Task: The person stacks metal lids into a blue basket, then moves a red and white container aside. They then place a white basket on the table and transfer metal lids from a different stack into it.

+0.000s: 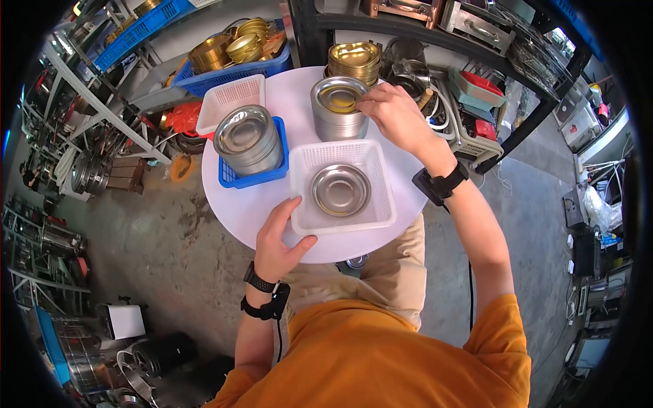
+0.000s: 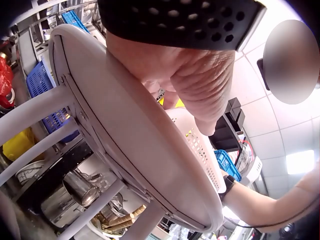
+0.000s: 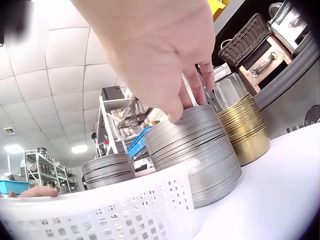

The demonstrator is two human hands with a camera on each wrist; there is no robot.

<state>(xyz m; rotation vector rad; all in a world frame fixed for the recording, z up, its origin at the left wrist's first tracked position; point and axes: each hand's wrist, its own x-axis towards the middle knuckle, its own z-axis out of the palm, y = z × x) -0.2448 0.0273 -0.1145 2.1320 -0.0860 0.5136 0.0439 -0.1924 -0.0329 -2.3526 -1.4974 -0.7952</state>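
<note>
A white perforated basket [image 1: 377, 216] holds a round silver dish [image 1: 341, 190]. My left hand [image 1: 275, 241] touches its left side near the front corner, thumb spread from the fingers. Behind the basket, a tall stack of silver dishes [image 1: 340, 128] [image 3: 195, 150] stands on the round table. My right hand [image 1: 396, 117] [image 3: 160, 55] is over the stack's right edge; in the right wrist view it pinches a thin dish rim between thumb and fingers. In the left wrist view my left hand [image 2: 180, 70] partly hides the basket [image 2: 200, 150].
On the white table [image 1: 238, 221], a blue basket [image 1: 255, 181] holds another silver dish stack [image 1: 248, 139]. A second white basket [image 1: 228, 98] sits behind it. Gold heart-shaped dishes [image 1: 354, 61] are stacked at the back. Shelves with metalware surround the table.
</note>
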